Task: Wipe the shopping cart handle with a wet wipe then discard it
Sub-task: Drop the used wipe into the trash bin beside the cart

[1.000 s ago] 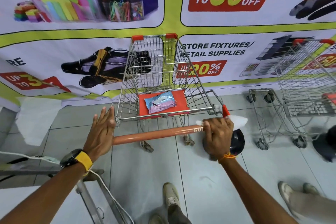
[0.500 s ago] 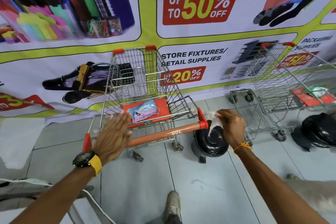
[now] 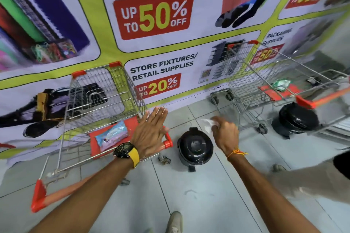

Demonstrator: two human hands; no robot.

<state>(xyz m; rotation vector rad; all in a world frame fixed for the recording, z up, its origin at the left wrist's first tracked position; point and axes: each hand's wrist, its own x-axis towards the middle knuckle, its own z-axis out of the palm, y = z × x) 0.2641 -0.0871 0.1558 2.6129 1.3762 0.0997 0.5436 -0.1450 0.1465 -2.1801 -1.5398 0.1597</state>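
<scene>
1. Since the earlier frame, the right hand [image 3: 224, 136] has swung off the end of the cart handle [image 3: 79, 185] and now hangs above the floor beside the black bin [image 3: 195, 147], just beyond the bin's far right edge.
2. Closest to the camera, a shoe [image 3: 174, 222] stands on the grey tiled floor [image 3: 208, 195] between the two forearms.
3. Both forearms reach forward; the left wrist carries a watch with a yellow strap [image 3: 126, 152], the right wrist an orange thread [image 3: 235, 152].
4. The left hand [image 3: 151, 130] is spread flat with fingers straight, gripping nothing, over the right end of the orange handle, whose red end cap [image 3: 167, 141] shows beside the palm.
5. The right hand's fingers pinch the white wet wipe [image 3: 207, 125], blurred, which sticks out to the left, clear of the cart.
6. The bin, lid closed, stands on the floor between the two hands.
7. Further off, the wire cart [image 3: 98, 98] holds a blue and pink packet [image 3: 111, 136] on its red seat flap.
8. A second cart [image 3: 255, 81] stands to the right with another black bin [image 3: 297, 119] near it.
9. Behind everything hangs a sale banner [image 3: 153, 15].
</scene>
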